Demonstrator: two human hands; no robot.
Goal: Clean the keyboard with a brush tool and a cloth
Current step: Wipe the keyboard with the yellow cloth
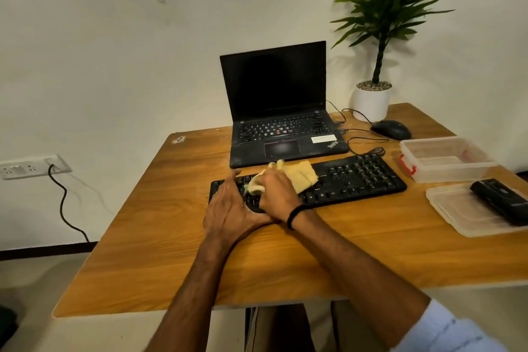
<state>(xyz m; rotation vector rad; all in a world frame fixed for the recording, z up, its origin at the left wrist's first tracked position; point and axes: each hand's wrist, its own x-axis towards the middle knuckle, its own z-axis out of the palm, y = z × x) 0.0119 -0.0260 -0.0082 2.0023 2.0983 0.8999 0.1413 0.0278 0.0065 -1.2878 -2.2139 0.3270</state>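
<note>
The long black plastic keyboard (357,177) lies on the wooden bench (160,237), just in front of the open black laptop (274,100). Its long axis runs left to right, with the right end angled slightly away from us. We have both hands at its left end. The left hand (228,203) rests with fingers laid over the end keys, steadying it. The right hand (275,194) grips the yellow cloth (300,176), bunched against the keys. Most of the keys lie to the right, so we judge the right hand, being nearer, should sweep that way along the rows.
</note>
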